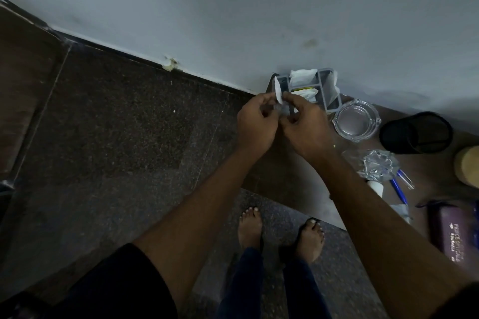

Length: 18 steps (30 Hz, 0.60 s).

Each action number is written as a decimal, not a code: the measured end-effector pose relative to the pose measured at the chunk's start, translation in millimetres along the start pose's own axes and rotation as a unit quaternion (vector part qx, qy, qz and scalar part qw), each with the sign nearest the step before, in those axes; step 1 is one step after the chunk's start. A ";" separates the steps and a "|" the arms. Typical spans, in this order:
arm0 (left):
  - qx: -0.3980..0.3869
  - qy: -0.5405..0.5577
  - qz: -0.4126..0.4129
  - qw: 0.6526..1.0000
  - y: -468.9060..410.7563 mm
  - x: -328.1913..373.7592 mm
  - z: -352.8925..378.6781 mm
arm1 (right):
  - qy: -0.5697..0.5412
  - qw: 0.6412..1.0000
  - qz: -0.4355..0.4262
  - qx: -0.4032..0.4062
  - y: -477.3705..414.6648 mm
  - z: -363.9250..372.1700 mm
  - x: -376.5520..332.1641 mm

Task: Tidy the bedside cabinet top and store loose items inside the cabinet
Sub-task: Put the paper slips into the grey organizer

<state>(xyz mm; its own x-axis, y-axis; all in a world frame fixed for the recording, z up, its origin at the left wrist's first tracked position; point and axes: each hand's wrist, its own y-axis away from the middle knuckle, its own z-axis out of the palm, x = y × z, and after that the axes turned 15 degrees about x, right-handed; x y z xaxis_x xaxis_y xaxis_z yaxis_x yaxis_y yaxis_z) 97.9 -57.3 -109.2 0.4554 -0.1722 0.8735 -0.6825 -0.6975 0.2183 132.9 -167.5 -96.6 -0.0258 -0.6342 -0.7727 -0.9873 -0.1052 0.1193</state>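
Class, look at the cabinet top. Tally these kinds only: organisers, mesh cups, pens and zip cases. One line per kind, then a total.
Grey organiser: 1
Black mesh cup: 1
Pens: 2
Purple case: 1
Total: 5

"PRINCE OPTICALS" on purple case point(450, 234)

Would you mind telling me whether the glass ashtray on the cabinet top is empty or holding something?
Empty: the glass ashtray shows only clear glass, with nothing lying in its bowl.
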 end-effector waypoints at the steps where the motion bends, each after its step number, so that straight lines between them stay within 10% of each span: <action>1: 0.005 0.006 -0.005 1.000 1.5 -0.3 -0.1 | -0.001 1.000 0.002 -0.001 -0.3 -1.0 1.0; 18: 0.033 -0.011 -0.075 0.997 22.0 -9.1 -2.8 | -0.037 0.987 0.052 0.144 45.6 -18.9 21.9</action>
<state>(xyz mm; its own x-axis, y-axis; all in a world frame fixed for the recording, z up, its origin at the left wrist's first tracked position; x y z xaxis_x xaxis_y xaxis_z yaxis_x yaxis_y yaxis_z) 77.0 -69.1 -111.2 0.5625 -0.0784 0.8231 -0.5674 -0.7607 0.3153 90.3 -200.6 -96.4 -0.1296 -0.5708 -0.8108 -0.9821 0.1865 0.0256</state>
